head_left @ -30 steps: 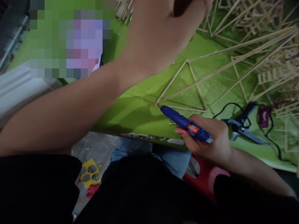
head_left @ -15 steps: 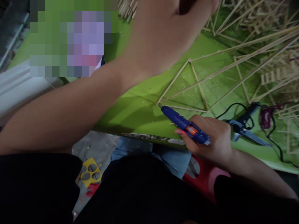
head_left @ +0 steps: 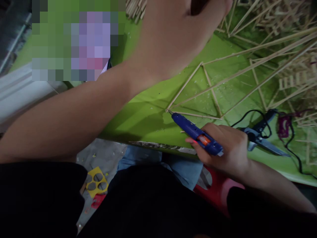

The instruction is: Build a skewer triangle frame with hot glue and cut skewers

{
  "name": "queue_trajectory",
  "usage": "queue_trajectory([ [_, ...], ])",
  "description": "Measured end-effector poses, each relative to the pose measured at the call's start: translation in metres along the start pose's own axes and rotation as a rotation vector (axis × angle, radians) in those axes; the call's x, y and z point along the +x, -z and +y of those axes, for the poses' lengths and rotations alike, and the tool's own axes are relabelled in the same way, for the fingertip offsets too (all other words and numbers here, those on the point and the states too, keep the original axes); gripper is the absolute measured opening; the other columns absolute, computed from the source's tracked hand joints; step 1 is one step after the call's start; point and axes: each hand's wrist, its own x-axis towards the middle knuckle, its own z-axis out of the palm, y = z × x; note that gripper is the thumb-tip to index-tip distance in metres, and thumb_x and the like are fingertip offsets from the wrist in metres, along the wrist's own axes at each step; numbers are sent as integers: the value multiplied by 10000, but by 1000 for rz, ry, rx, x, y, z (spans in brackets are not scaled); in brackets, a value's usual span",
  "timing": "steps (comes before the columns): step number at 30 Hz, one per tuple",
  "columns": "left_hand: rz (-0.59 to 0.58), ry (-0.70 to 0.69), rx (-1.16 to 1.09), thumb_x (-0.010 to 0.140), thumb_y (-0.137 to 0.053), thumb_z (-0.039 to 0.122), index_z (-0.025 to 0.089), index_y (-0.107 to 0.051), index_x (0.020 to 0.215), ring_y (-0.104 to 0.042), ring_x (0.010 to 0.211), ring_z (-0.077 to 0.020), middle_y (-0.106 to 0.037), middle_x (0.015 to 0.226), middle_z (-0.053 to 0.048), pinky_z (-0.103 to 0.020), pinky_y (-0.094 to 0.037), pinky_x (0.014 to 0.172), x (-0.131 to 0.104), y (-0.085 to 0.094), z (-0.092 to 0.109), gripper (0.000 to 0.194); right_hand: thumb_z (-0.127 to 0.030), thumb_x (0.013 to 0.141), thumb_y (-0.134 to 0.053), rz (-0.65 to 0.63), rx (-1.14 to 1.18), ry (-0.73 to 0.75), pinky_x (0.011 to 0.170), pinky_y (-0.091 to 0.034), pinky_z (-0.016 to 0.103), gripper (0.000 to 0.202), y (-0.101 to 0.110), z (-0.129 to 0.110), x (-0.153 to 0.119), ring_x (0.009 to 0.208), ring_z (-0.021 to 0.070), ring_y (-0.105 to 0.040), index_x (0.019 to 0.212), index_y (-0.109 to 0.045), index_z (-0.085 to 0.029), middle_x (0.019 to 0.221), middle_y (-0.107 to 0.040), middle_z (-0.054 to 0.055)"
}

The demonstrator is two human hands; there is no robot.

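A bright green counter (head_left: 148, 112) fills the middle of the view, strewn with pale crumbs and thin wooden sticks. Across its right and far side lies a large stick frame (head_left: 213, 96) of long slats joined into triangles, with a denser heap of stick lattices (head_left: 292, 19) piled behind it at the top right. The person's left arm crosses the picture from the lower left, and the left hand (head_left: 173, 36) hovers close to the camera above the counter's far edge, fingers curled inward; what its grip encloses, if anything, cannot be made out. The right hand (head_left: 225, 148) rests at the near edge of the counter, its grip closed around a blue glue gun (head_left: 195, 134) with an orange window in its body. The gun's nozzle points up and left and touches the corner joint (head_left: 167, 110) where several slats of the frame meet. Just beyond the right hand lie scissors (head_left: 262, 140), with a black cord (head_left: 247, 115) looping past them. Near the cord sits a small tangle of purple thread (head_left: 283, 124).
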Motion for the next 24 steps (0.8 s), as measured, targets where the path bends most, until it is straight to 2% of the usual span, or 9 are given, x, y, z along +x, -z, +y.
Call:
queue_trajectory([
  [6, 0, -12, 16, 1012, -683, 219, 451, -705, 787, -757, 838, -311, -775, 961, 48, -476, -657, 1005, -1, 1, -1, 324, -443, 1041, -786, 14, -14, 8, 526, -311, 398, 361, -1, 1, -2, 532, 204, -534, 848, -526, -284, 637, -574, -1],
  [11, 3, -54, 44, 1051, -565, 239, 367, -677, 763, -809, 865, -225, -724, 892, 84, -432, -638, 876, 0, 1, -2, 334, -455, 1042, -785, 9, -3, 5, 528, -316, 388, 352, 0, 1, -1, 535, 189, -538, 850, -546, -280, 635, -581, -9],
  [14, -5, -43, 34, 1047, -588, 197, 378, -667, 772, -788, 825, -232, -744, 905, 74, -418, -658, 871, 0, 0, -3, 338, -376, 1028, -787, 21, 4, 23, 531, -333, 383, 283, 2, 0, 0, 537, 178, -559, 872, -578, -267, 652, -608, -12],
  [16, -10, -48, 16, 1035, -618, 188, 415, -667, 779, -777, 807, -258, -771, 931, 65, -424, -675, 897, 0, 1, -4, 345, -328, 1023, -786, 24, 30, 27, 538, -361, 378, 218, 3, -1, 1, 547, 176, -587, 915, -612, -252, 683, -655, -5],
  [19, -7, -62, -7, 1014, -654, 207, 462, -666, 768, -765, 794, -283, -797, 961, 62, -428, -678, 857, 1, 2, -4, 354, -316, 1025, -791, 36, 94, 25, 563, -426, 376, 149, 6, -1, 0, 587, 192, -640, 1063, -676, -229, 778, -758, 17],
  [24, 5, -142, -12, 1005, -539, 109, 345, -634, 733, -770, 745, -184, -722, 841, 90, -375, -645, 760, 1, 1, -5, 373, -368, 1055, -771, 84, 228, 18, 603, -483, 397, 195, 16, 10, -9, 637, 222, -688, 1211, -704, -273, 839, -803, 33],
])
